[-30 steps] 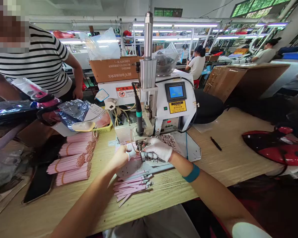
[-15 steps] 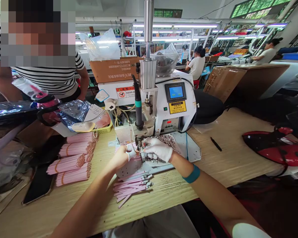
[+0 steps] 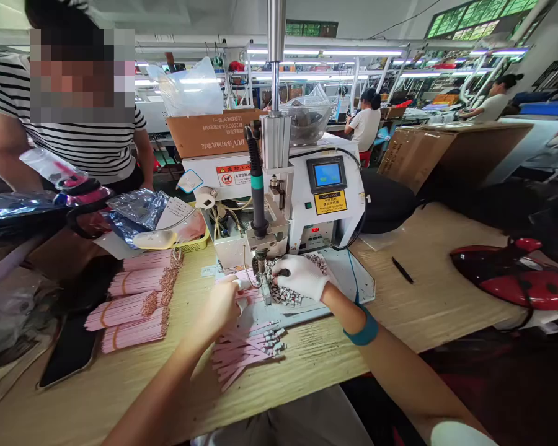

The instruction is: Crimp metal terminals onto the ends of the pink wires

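Observation:
My left hand point(image 3: 224, 305), with white covers on its fingertips, is curled at the pink strips point(image 3: 253, 295) left of the soldering head point(image 3: 261, 263). Its fingers seem closed on a strip, partly hidden. In a white glove, my right hand point(image 3: 302, 275) reaches over a heap of small metal connectors point(image 3: 291, 297) on the machine's plate. The fingertips are bent together in the heap; what they pinch cannot be made out. Closer to me lies a loose pile of pink strips point(image 3: 246, 356) with metal connectors at their right ends.
Bundled pink strips point(image 3: 137, 282) and a phone point(image 3: 67, 350) lie at left. The white machine point(image 3: 297, 167) stands behind my hands. A pen point(image 3: 402, 270) and a red ladybug-shaped object point(image 3: 525, 279) are at right. A person in a striped shirt point(image 3: 88, 148) leans in behind the table.
My hands have drawn apart at the soldering head. The right has spread over the connectors, the left shifted slightly left and down. The near pile of strips looks fuller. The striped-shirt person leans lower.

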The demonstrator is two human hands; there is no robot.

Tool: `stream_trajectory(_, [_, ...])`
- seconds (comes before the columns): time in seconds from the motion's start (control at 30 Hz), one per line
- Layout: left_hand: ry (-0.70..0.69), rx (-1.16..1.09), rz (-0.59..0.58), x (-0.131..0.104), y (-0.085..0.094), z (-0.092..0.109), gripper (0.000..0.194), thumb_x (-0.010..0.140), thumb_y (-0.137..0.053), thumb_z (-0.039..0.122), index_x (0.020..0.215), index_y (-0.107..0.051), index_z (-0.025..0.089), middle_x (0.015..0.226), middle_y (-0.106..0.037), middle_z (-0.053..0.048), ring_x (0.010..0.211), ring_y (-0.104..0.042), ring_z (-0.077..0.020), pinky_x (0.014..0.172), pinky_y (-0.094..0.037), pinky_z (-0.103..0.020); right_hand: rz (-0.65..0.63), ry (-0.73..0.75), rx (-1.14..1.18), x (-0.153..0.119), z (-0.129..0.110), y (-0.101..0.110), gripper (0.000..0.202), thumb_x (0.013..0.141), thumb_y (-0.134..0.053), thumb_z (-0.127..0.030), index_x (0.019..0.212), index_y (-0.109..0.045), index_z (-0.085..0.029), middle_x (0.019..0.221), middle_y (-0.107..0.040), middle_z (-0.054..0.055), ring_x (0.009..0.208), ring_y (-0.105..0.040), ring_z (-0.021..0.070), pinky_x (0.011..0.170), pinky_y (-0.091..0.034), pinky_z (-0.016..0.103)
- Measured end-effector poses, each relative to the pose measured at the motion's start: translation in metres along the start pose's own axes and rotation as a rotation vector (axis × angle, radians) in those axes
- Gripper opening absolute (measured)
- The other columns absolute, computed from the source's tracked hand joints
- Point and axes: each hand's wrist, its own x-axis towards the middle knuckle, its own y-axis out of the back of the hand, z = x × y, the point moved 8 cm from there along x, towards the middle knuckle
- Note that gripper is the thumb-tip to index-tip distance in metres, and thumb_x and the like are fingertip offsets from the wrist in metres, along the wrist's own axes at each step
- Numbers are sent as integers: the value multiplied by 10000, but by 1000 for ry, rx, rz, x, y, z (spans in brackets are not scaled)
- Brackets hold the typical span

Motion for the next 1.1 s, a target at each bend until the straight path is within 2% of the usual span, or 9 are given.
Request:
stream_trajectory(0.07, [-46, 48, 50, 6, -5, 1, 132, 738, -562, 177, 774, -678, 124, 872, -655, -110, 768, -579, -191, 692, -408, -260, 2, 13, -43, 0, -2, -3, 174, 715, -629, -220, 848, -742, -223, 879, -693, 32, 820, -615, 192, 713, -431, 277])
stream_trajectory(0.2, [-81, -41, 21, 11, -14, 3, 114, 730, -543, 126, 715, -656, 137, 797, -658, -79, 732, -570, -171, 682, -412, -245, 10, 19, 25, -1, -4, 3, 85, 695, -627, -186, 739, -699, -183, 793, -681, 26, 766, -607, 176, 686, -432, 272])
stream_trajectory(0.3, [-64, -117, -3, 9, -9, 4, 125, 754, -523, 135, 746, -648, 141, 741, -654, -52, 672, -559, -150, 634, -395, -230, -3, -91, 302, -3, 3, 6, 52, 685, -647, -197, 716, -636, -156, 721, -661, 19, 703, -618, 163, 636, -461, 264])
stream_trajectory(0.43, [-69, -200, -40, 6, -2, 7, 138, 769, -511, 165, 756, -645, 141, 719, -653, -38, 658, -555, -145, 611, -378, -224, -159, -299, 826, -8, 9, -13, 135, 704, -627, -193, 758, -508, -161, 682, -626, 9, 583, -645, 163, 465, -489, 246])
stream_trajectory(0.5, [-42, -252, -52, 6, -3, 5, 131, 753, -531, 186, 766, -650, 134, 705, -646, -36, 640, -542, -145, 597, -370, -225, -207, -321, 944, -9, 7, -18, 139, 716, -623, -181, 770, -497, -161, 626, -610, -6, 517, -630, 152, 426, -492, 239])
stream_trajectory(0.63, [-20, -358, -47, 9, -7, 1, 141, 717, -587, 262, 725, -647, 134, 661, -607, -22, 610, -497, -142, 572, -350, -227, -161, -283, 933, -7, 5, -10, 46, 742, -589, -111, 785, -595, -126, 565, -595, -20, 431, -547, 80, 395, -442, 172])
stream_trajectory(0.73, [-38, -428, -38, 10, -8, -1, 228, 729, -600, 361, 668, -617, 142, 610, -543, -3, 591, -446, -132, 563, -328, -228, -177, -298, 947, -8, 2, -10, 84, 734, -580, -66, 776, -639, -109, 589, -609, -12, 443, -528, 61, 405, -431, 154])
stream_trajectory(0.9, [-10, -568, -91, 9, -8, -2, 362, 720, -620, 483, 624, -532, 145, 578, -422, 24, 559, -338, -105, 536, -265, -230, -277, -321, 1023, -10, -5, -29, 176, 705, -639, -104, 877, -606, -117, 522, -560, -38, 434, -517, 82, 355, -401, 156])
stream_trajectory(1.1, [21, -713, -119, 10, -9, 0, 333, 696, -648, 451, 682, -553, 132, 634, -462, 11, 602, -368, -112, 576, -289, -239, -235, -332, 1042, -8, -6, -36, 211, 677, -689, -141, 833, -548, -143, 546, -562, -44, 404, -484, 65, 321, -360, 144])
